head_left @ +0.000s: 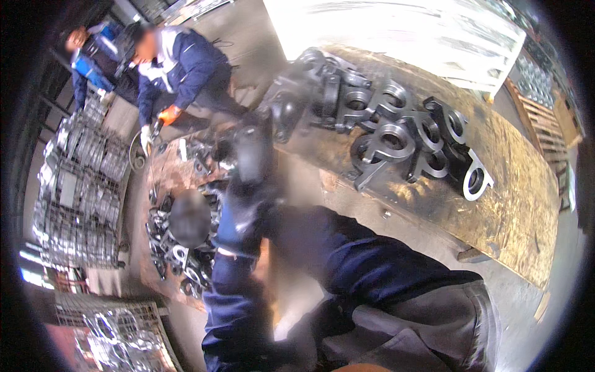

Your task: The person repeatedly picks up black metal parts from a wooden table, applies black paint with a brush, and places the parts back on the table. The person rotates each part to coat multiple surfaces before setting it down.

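My left hand and my right hand come together at the end of my navy sleeves, left of the wooden table's near corner. Dark gloves seem to cover both, and blur hides their fingers. Right above them is a dark, rounded shape, too smeared to name; whether I hold it I cannot tell. Beside my left forearm, black metal parts with round holes lie heaped on a brown surface. A blurred dark round thing sits over that heap.
Several black ring-ended brackets cover the left part of a wooden table. Across the brown surface, a person bends with a tool in an orange-gloved hand; another person is behind. Stacked wire crates of metal parts line the left.
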